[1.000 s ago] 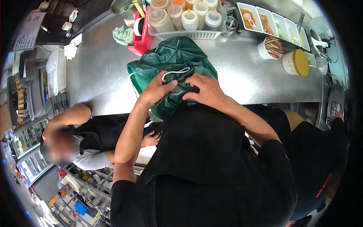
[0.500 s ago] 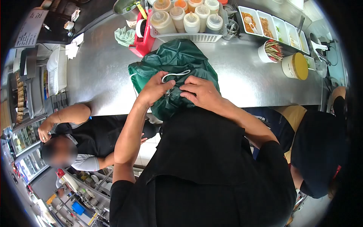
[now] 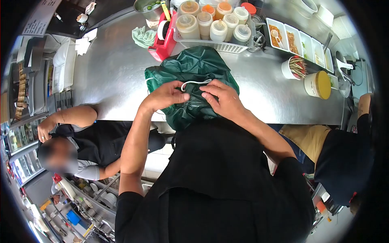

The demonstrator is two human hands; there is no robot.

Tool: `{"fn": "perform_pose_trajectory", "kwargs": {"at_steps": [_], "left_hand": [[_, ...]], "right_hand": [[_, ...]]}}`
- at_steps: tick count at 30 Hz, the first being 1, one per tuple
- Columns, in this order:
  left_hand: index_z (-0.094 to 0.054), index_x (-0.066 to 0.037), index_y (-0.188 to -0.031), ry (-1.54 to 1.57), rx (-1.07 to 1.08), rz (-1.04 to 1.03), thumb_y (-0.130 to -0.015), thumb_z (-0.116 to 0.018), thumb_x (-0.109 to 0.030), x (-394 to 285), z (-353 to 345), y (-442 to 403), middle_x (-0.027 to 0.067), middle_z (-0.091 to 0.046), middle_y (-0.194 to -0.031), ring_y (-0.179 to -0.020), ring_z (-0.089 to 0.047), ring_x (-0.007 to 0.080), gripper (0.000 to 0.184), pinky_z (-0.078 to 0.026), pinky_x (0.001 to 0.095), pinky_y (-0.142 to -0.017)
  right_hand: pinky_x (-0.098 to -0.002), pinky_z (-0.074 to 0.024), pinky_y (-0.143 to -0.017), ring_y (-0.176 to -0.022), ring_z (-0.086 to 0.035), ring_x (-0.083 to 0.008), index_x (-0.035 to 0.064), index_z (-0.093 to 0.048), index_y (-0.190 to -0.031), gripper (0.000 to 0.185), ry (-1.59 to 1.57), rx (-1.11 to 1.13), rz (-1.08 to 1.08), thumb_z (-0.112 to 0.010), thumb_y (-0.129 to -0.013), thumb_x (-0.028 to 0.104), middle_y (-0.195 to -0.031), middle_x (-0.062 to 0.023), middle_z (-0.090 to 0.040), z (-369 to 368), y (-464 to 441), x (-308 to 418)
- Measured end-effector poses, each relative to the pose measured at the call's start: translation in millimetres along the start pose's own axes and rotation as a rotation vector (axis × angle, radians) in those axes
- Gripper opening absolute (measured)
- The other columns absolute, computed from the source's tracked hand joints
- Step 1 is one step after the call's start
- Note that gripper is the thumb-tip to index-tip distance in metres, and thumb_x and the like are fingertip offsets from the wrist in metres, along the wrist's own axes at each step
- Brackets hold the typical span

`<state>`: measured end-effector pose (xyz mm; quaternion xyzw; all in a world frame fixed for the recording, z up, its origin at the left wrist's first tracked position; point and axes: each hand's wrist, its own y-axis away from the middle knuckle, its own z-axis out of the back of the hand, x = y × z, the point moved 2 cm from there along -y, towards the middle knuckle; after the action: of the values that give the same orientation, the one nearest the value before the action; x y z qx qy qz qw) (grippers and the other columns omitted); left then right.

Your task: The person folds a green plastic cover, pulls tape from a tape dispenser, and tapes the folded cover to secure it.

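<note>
A dark green bag (image 3: 198, 60) with a crinkled surface lies at the near edge of the steel counter, close against my black apron. Across its middle runs a white drawstring (image 3: 197, 82) in a loop. My left hand (image 3: 168, 96) pinches the bag at the left end of the loop, thumb pointing right. On the other side my right hand (image 3: 222, 96) has its fingers bent and pressed on the green fabric near the string's right end. Between both hands the fabric is gathered and shiny.
Behind the bag stand a red tape dispenser (image 3: 163, 38) and a white basket (image 3: 216, 45) of sauce bottles. Food trays (image 3: 298, 40), a cup of sticks (image 3: 294, 68) and a yellow-lidded tub (image 3: 318, 85) are at right. One person (image 3: 101, 141) is at left, another (image 3: 340, 158) at right.
The view has shifted, so the counter items appear lower and further right. My fingers have moved slightly on the bag by the drawstring. The person at right has changed posture.
</note>
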<state>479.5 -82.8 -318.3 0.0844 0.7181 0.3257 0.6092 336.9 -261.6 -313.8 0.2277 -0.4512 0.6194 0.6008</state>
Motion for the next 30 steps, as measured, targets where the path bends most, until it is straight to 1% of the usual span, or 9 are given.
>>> {"fn": "perform_pose_trajectory", "kwargs": {"at_steps": [5, 7, 12, 14, 15, 19, 22, 26, 30], "left_hand": [[-0.043, -0.005, -0.134, -0.12, 0.31, -0.042, -0.085, -0.066, -0.003, 3.4, 6.3, 8.6, 0.0008, -0.054, -0.097, -0.098, -0.054, 0.0118, 0.054, -0.045, 0.0265, -0.084], [-0.044, -0.004, -0.131, -0.157, 0.27, -0.064, -0.082, -0.065, 0.0, 8.9, 9.3, 4.4, 0.0003, -0.054, -0.094, -0.095, -0.055, 0.0118, 0.054, -0.045, 0.0265, -0.083], [-0.056, -0.001, -0.11, -0.316, 0.052, -0.052, -0.08, -0.066, -0.001, -8.8, 2.6, 12.5, 0.0034, -0.061, -0.088, -0.089, -0.06, 0.0142, 0.031, -0.048, 0.0277, -0.079], [-0.057, -0.002, -0.111, -0.337, 0.045, -0.065, -0.081, -0.067, -0.007, -4.3, 2.7, 13.0, 0.0074, -0.064, -0.095, -0.09, -0.062, 0.0153, 0.032, -0.048, 0.0302, -0.08], [-0.059, -0.002, -0.11, -0.513, -0.009, -0.124, -0.082, -0.068, -0.01, -4.2, 1.8, 14.8, 0.008, -0.065, -0.097, -0.09, -0.062, 0.0155, 0.03, -0.049, 0.0308, -0.079], [-0.065, -0.002, -0.101, -0.964, -0.016, -0.359, -0.084, -0.069, -0.019, 20.6, 8.2, 11.5, 0.0095, -0.066, -0.094, -0.084, -0.062, 0.0163, 0.025, -0.048, 0.0311, -0.075], [-0.066, -0.001, -0.093, -0.656, 0.087, -0.094, -0.085, -0.068, -0.021, -5.8, 6.2, 16.9, 0.0103, -0.066, -0.084, -0.077, -0.059, 0.0157, 0.021, -0.046, 0.03, -0.07], [-0.063, -0.003, -0.081, -0.56, 0.057, -0.096, -0.086, -0.068, -0.021, -3.4, 12.6, 15.2, 0.0025, -0.057, -0.065, -0.064, -0.053, 0.0119, 0.019, -0.043, 0.0302, -0.06], [-0.058, -0.003, -0.078, -0.438, 0.023, -0.035, -0.087, -0.066, -0.02, -5.4, 9.0, 18.9, -0.0024, -0.051, -0.063, -0.062, -0.045, 0.0075, 0.021, -0.038, 0.0276, -0.056]], "right_hand": [[-0.0379, -0.0487, -0.076, -0.089, -0.061, -0.0296, 0.0056, -0.066, -0.105, 0.026, -0.023, 0.03, 0.06, -0.061, -0.08, -0.001, -0.1, -0.0114, -0.06, -17.2, -20.3, 8.3], [-0.0412, -0.0412, -0.091, -0.107, -0.054, -0.0307, 0.0077, -0.061, -0.114, 0.042, 0.03, 0.137, 0.227, -0.06, -0.074, -0.005, -0.11, -0.012, -0.058, -19.7, -33.5, 11.3], [-0.0393, -0.0366, -0.096, -0.104, -0.057, -0.0279, 0.0105, -0.05, -0.126, 0.056, 0.044, 0.418, 0.241, -0.066, -0.072, 0.003, -0.107, -0.0123, -0.061, -18.0, -63.1, -0.2], [-0.0405, -0.0366, -0.097, -0.102, -0.055, -0.0289, 0.0102, -0.052, -0.123, 0.05, -0.004, 0.668, 0.096, -0.067, -0.076, 0.008, -0.099, -0.0098, -0.064, -15.7, -69.4, -6.6], [-0.04, -0.0385, -0.095, -0.096, -0.057, -0.0275, 0.009, -0.058, -0.113, 0.038, -0.031, 0.631, 0.13, -0.069, -0.077, 0.012, -0.088, -0.0086, -0.065, -15.3, -70.5, -10.9], [-0.0404, -0.043, -0.087, -0.088, -0.06, -0.0268, 0.0062, -0.065, -0.095, 0.02, -0.122, 0.741, 0.111, -0.071, -0.079, 0.016, -0.088, -0.009, -0.065, -16.8, -74.1, -22.3], [-0.0398, -0.0453, -0.081, -0.086, -0.06, -0.0272, 0.0051, -0.064, -0.096, 0.021, -0.184, 0.772, 0.104, -0.07, -0.08, 0.018, -0.087, -0.0089, -0.064, -20.4, -75.6, -25.3], [-0.0348, -0.0473, -0.073, -0.083, -0.061, -0.022, 0.0029, -0.063, -0.096, 0.02, -0.253, 0.826, 0.035, -0.069, -0.081, 0.015, -0.088, -0.0089, -0.065, -22.5, -84.6, -15.5], [-0.0339, -0.0496, -0.076, -0.086, -0.062, -0.0182, 0.0016, -0.062, -0.096, 0.019, -0.279, 0.824, 0.02, -0.07, -0.079, 0.008, -0.091, -0.0075, -0.066, -35.7, -89.7, -17.4]]}}
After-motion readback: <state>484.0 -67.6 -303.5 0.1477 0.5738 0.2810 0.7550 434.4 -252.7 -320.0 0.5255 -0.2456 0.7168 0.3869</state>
